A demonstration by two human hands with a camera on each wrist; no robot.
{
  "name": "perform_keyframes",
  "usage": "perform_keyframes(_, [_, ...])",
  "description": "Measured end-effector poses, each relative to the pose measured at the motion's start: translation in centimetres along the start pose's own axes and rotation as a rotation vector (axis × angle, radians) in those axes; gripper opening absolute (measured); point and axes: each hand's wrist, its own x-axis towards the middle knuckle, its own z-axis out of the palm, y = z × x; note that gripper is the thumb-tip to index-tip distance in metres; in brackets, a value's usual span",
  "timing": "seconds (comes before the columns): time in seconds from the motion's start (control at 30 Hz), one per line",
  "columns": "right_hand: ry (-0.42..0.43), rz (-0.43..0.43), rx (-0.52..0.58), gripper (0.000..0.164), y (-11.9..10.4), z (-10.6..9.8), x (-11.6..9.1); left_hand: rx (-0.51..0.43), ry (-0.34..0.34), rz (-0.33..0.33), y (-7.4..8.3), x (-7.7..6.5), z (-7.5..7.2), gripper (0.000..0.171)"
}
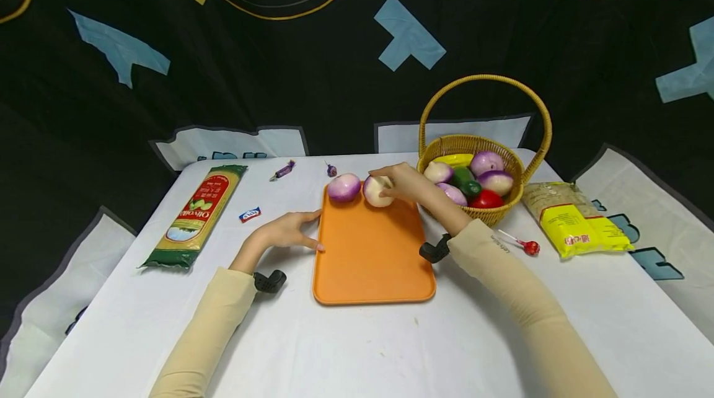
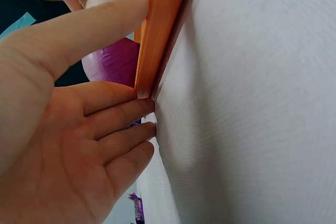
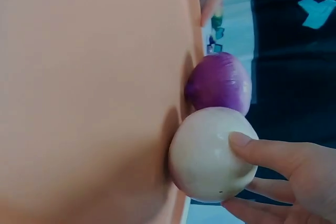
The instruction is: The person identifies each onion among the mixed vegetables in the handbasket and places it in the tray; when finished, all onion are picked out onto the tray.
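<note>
An orange tray (image 1: 374,261) lies on the white table, with two onions at its far edge. The purple onion (image 1: 344,187) is at the far left corner. Just right of it is a pale onion (image 3: 207,156), white with some purple, low against the tray. My right hand (image 1: 398,184) holds this pale onion, thumb on one side and fingers on the other, as the right wrist view shows. My left hand (image 1: 287,232) touches the tray's left edge with thumb and fingertips, its fingers nearly straight in the left wrist view.
A wicker basket (image 1: 524,175) of onions, a tomato and other produce stands back right. Near it are a yellow bag (image 1: 580,221) and a red lollipop (image 1: 530,247). A green-red packet (image 1: 198,215) and small wrapped candies (image 1: 283,170) lie left.
</note>
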Motion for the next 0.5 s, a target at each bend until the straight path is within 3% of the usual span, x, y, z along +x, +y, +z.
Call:
perform_keyframes(0.1, [-0.006,0.031,-0.02,0.051,0.0,0.3,0.4,0.0,0.004,0.004,0.0,0.1,0.1,0.095])
perform_keyframes(0.27, [0.022,0.011,-0.04,0.054,0.2,0.3,0.2,0.0,0.007,0.0,0.0,0.2,0.2,0.095])
perform_keyframes(0.5, [0.059,-0.042,0.03,0.053,0.1,-0.9,-2.1,0.003,0.008,0.001,-0.1,0.2,0.1,0.096])
